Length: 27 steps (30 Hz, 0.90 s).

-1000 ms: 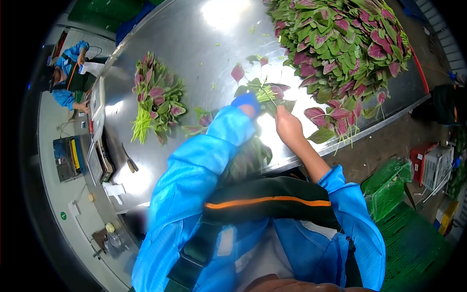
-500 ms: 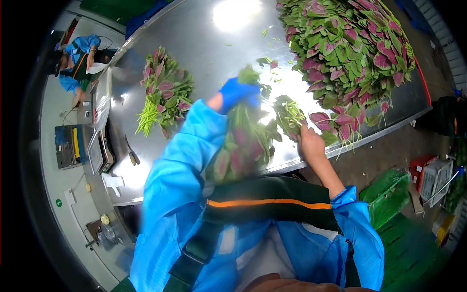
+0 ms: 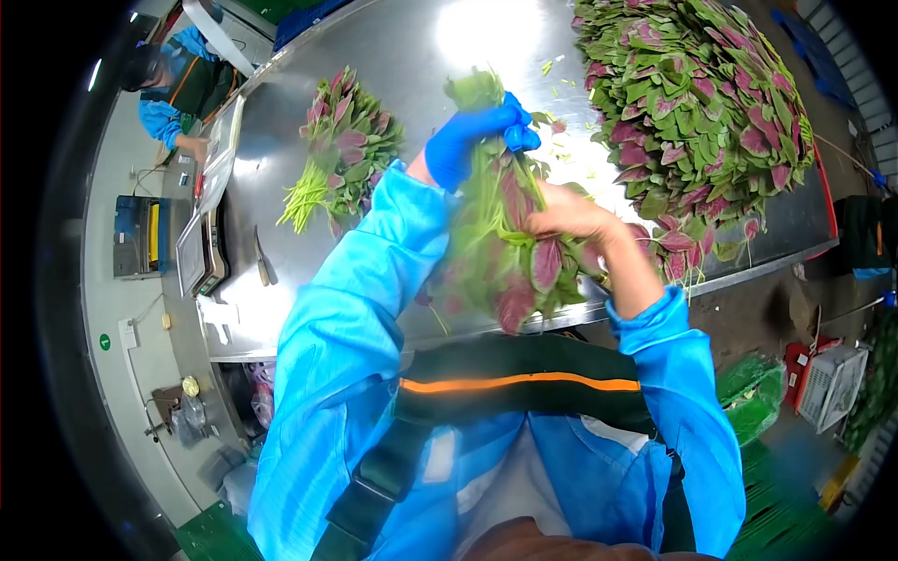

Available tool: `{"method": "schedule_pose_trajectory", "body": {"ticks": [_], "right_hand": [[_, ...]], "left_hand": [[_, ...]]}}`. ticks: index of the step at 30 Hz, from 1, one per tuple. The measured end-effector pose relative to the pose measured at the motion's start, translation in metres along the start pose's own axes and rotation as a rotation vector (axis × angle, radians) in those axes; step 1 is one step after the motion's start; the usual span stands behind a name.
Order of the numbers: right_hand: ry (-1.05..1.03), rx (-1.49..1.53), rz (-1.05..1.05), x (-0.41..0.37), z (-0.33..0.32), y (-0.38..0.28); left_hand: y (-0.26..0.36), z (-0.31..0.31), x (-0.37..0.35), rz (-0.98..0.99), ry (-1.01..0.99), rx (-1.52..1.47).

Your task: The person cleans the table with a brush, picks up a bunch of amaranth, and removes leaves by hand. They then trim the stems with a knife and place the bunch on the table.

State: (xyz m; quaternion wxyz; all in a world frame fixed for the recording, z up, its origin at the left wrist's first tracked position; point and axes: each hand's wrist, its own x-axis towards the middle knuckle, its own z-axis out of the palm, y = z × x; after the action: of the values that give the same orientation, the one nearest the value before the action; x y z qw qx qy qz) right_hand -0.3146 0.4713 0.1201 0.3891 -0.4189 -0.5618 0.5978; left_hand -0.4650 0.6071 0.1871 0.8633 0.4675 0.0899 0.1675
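Right hand: bare, at centre frame, curled over the bunch's middle; the fingertips are hidden in leaves, so a full grip cannot be told.
Amaranth bunch: held at centre frame above the steel table's near edge.
Left hand: blue-gloved, clenched round the bunch's upper end.
Risk: sprigs could be shed over the edge if the clench is loosened.
Change: the right hand has been brought up from loose sprigs at lower right.
Beyond: sorted bundle upper left, amaranth heap upper right.
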Motion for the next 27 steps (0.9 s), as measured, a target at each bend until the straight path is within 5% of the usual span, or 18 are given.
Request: {"method": "schedule_pose_trajectory", "body": {"ticks": [1,4,10,11,13,15,19,23,27], "right_hand": [[-0.056,0.273,-0.026,-0.004,0.018,-0.007],[0.271,0.636,0.142,-0.01,0.056,0.002],[0.461,0.749,0.152,-0.028,0.056,0.006],[0.485,0.766,0.161,-0.031,0.051,0.002],[0.552,0.737,0.153,-0.029,0.045,0.012],[0.581,0.768,0.036,-0.02,0.046,0.034],[0.79,0.794,0.209,-0.013,0.07,0.002],[0.621,1.095,0.144,-0.015,0.068,0.043],[0.598,0.701,0.071,-0.006,0.064,0.062]], "left_hand": [[-0.005,0.0,-0.003,-0.017,0.015,-0.024],[-0.023,0.006,0.0,-0.101,0.063,0.107],[-0.012,0.026,-0.013,-0.534,0.163,0.549],[-0.044,-0.021,-0.019,-0.344,-0.035,0.563],[-0.058,-0.018,-0.046,-0.54,0.167,0.727],[-0.083,-0.005,-0.064,-0.358,0.209,0.704],[-0.122,0.015,-0.061,-0.213,0.264,0.637],[-0.131,0.025,-0.062,-0.125,0.38,0.541],[-0.114,0.017,-0.057,-0.174,0.168,0.864]]}}
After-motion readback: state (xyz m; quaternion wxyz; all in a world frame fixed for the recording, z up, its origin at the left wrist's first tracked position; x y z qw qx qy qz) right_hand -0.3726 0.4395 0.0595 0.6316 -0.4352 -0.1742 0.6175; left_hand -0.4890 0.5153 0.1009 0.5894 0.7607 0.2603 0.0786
